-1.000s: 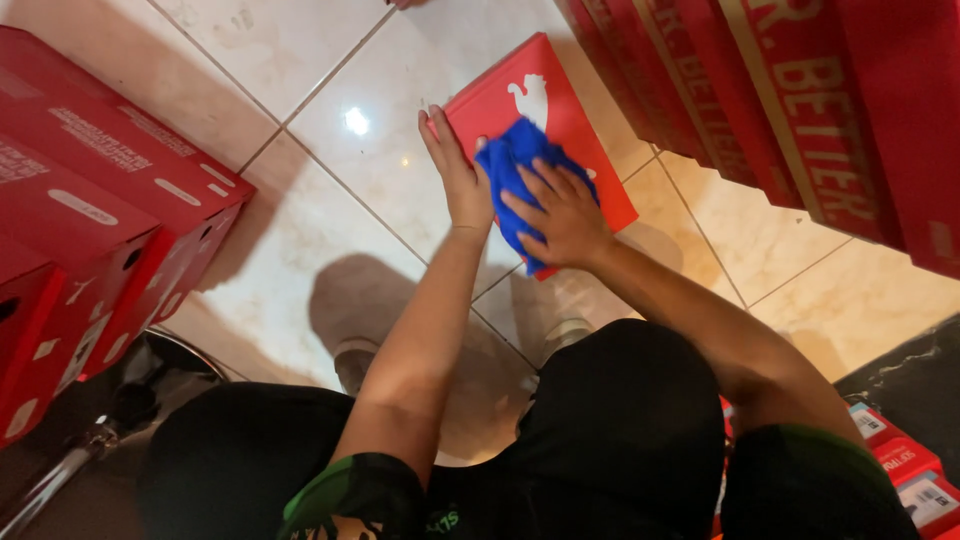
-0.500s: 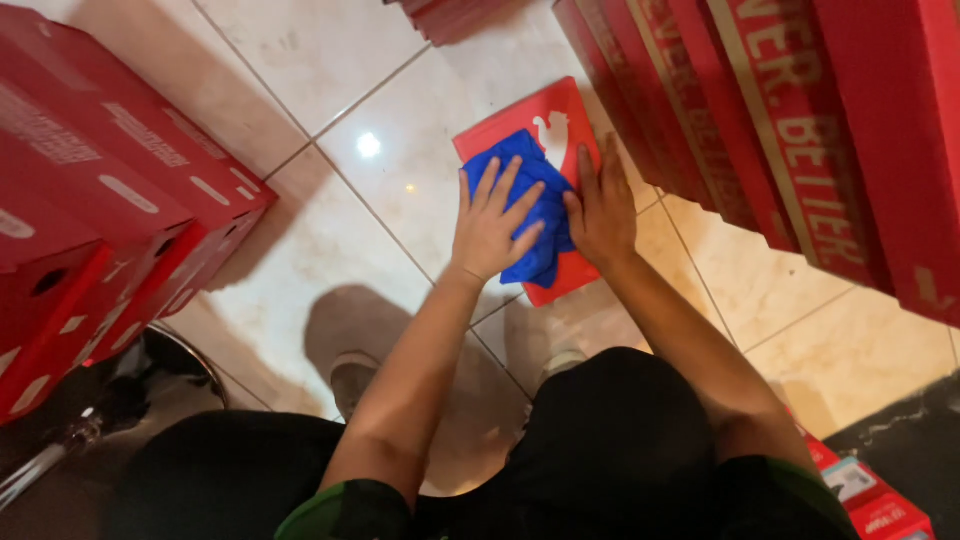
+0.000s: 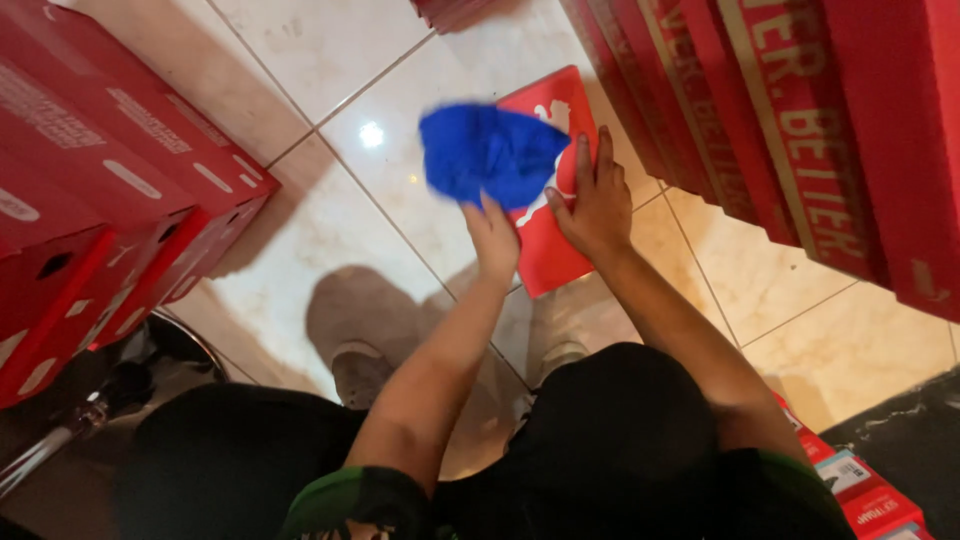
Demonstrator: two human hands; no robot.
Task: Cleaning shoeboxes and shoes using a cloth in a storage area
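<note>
Below, left hand (image 3: 495, 238) lifts blue cloth (image 3: 490, 152) off shut red box (image 3: 548, 200).

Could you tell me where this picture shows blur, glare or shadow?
Head view: the blue cloth in the left hand is smeared by motion blur; the right hand on the red box looks sharper; a small bright glare spot sits on the glossy floor tile; the lower left corner is dark, and the stacked boxes cast a shadow on the tiles.

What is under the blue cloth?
The blue cloth, held by the left hand, covers part of a red box and floor tile. Anything else underneath is hidden.
</note>
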